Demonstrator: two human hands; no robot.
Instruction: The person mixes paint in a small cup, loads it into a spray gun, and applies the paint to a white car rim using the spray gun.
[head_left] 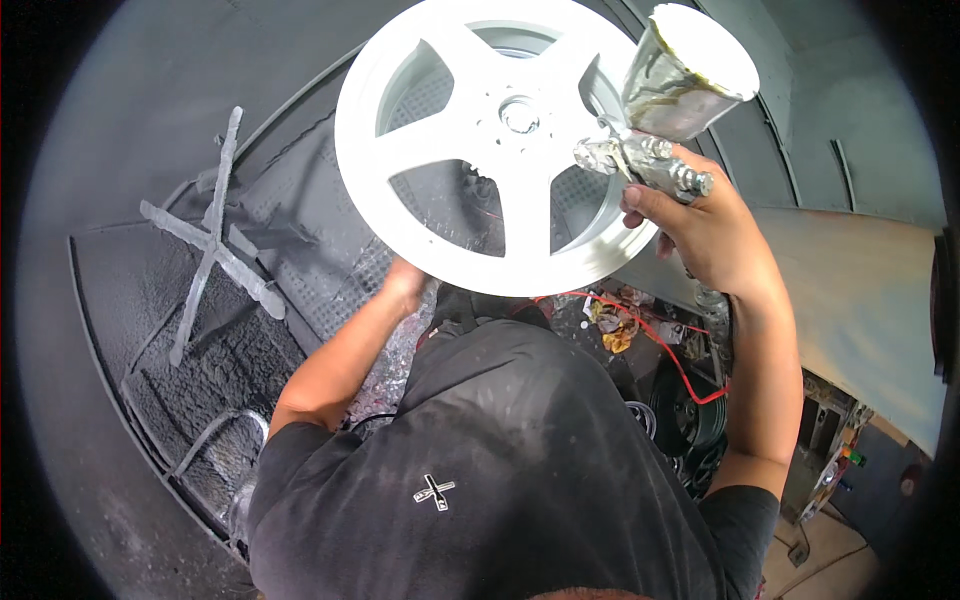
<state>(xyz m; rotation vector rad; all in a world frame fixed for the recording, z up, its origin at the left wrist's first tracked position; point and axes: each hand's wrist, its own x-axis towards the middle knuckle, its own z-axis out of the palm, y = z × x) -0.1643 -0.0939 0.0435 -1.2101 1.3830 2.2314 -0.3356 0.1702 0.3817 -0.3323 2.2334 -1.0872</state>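
My right hand [705, 225] grips a metal spray gun [650, 165], whose paint-streaked white cup [690, 75] tilts above it. Right in front of the gun's nozzle is a white five-spoke car wheel rim [440, 150], its face toward me. The gun and my fingers cover part of its right edge. My left hand [405, 280] reaches under the rim's lower left edge; only its wrist end shows, and the fingers are hidden behind the rim.
A grey cross-shaped stand [215, 245] is at the left. A red hose [675, 370] runs below my right hand, past crumpled litter [615, 330]. Dark round wheels [690, 410] lie by my right side. A pale panel [860, 290] stands at the right.
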